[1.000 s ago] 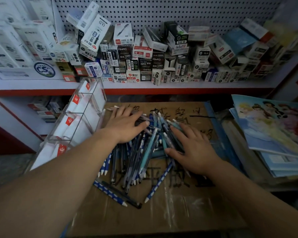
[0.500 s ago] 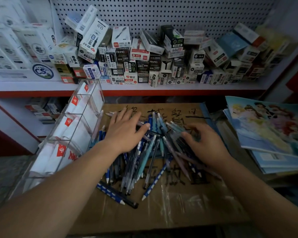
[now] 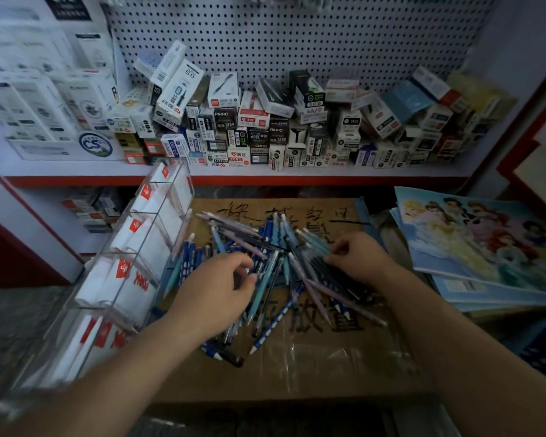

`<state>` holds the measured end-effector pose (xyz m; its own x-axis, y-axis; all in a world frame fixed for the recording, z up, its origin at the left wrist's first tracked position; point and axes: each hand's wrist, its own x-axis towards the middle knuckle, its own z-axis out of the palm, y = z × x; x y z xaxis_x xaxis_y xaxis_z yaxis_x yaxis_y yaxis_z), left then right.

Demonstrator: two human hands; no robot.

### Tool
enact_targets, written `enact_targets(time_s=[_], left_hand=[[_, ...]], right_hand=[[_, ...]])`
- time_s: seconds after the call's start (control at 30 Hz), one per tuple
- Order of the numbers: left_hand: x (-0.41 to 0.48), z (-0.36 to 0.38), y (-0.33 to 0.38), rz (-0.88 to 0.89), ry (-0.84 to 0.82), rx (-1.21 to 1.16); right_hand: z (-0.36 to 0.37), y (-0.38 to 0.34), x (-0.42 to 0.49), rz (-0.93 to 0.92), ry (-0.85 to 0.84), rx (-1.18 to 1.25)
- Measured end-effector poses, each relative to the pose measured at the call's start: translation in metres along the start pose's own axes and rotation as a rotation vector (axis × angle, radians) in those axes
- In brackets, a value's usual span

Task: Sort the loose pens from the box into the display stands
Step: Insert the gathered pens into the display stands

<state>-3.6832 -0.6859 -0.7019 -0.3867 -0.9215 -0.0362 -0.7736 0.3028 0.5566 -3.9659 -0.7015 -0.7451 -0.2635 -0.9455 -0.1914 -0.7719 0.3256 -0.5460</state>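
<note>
Both palms, flat a second ago, had curled: picking had begun. My right hand (image 3: 356, 260) clutched a bunch of dark pens (image 3: 331, 274) in the heap of loose blue, teal and pink pens (image 3: 275, 244) on the brown cardboard box (image 3: 312, 367). My left hand (image 3: 216, 288) had drawn back, hooked; blur hid whether it pinched one. The clear acrylic display stand (image 3: 145, 247) stood just beside.

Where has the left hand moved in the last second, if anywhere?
Yes: the left hand pulled back from the cardboard box's far edge, toward its near edge.
</note>
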Motion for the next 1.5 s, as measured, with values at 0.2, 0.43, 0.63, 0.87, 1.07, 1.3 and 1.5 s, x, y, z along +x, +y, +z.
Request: enact_targets(time_s=[0.2, 0.43, 0.63, 0.87, 1.07, 1.3, 1.5], left_hand=[[-0.016, 0.008, 0.008, -0.204, -0.032, -0.371], [-0.006, 0.015, 0.052, -0.451, -0.355, -1.237], [0.007, 0.021, 0.038, -0.535, -0.305, -1.225], [0.011, 0.021, 0.021, -0.591, -0.367, -1.254], [0.016, 0.03, 0.018, -0.543, -0.369, -1.162], [0.019, 0.032, 0.017, -0.487, -0.373, -1.083], [0.018, 0.034, 0.017, -0.475, -0.39, -1.084]], right_hand=[[-0.008, -0.008, -0.015, 0.008, 0.119, 0.11], [-0.001, -0.067, -0.113, -0.188, -0.025, 0.314], [-0.007, -0.038, -0.073, -0.06, 0.128, 0.153], [-0.008, 0.0, -0.012, 0.071, 0.009, -0.084], [-0.003, -0.003, -0.012, 0.026, 0.011, -0.204], [-0.001, -0.008, -0.015, 0.02, -0.029, -0.251], [0.0, -0.009, -0.015, 0.062, -0.006, -0.2]])
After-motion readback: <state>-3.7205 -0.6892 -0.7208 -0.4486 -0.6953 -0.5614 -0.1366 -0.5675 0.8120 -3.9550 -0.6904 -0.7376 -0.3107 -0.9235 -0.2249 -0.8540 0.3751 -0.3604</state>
